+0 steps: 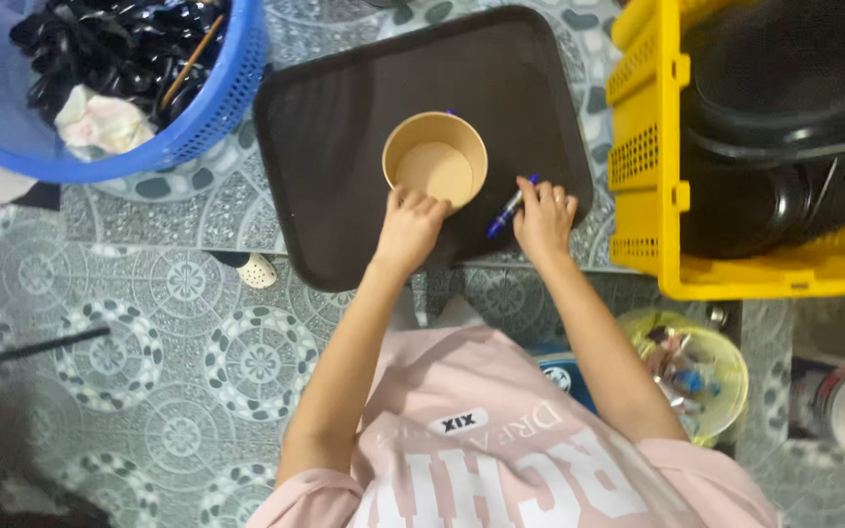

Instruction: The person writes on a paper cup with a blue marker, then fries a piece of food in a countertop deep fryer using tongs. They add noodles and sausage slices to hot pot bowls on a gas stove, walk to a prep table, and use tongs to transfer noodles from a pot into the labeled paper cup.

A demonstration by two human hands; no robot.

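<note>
Paper bowl (434, 158), round, tan and empty, sat near the middle of a dark brown rectangular tray (344, 147) with rounded corners. The left hand (409, 227) gripped the bowl's near rim, its fingers curled over the edge and pinching the thin wall. Just beside it, the right hand (544, 217) pinched a blue pen (511, 207), which lay slanted with its tip low on the tray's matte surface, a little apart from the bowl. Both bare forearms reached out from the short sleeves of a pink printed T-shirt (501, 440).

Beyond the tray's far-left corner stood a round blue perforated plastic basket (217, 108) filled with glossy black plastic cutlery (110, 49) and a crumpled pale cloth (100, 122). To the right, touching the tray's edge, a yellow slatted plastic crate (652, 156) held stacked black containers (784, 117). A small clear round tub (706, 367) of wrapped items sat by the right arm. Grey patterned floor tiles (149, 323) with circular motifs lay beneath.
</note>
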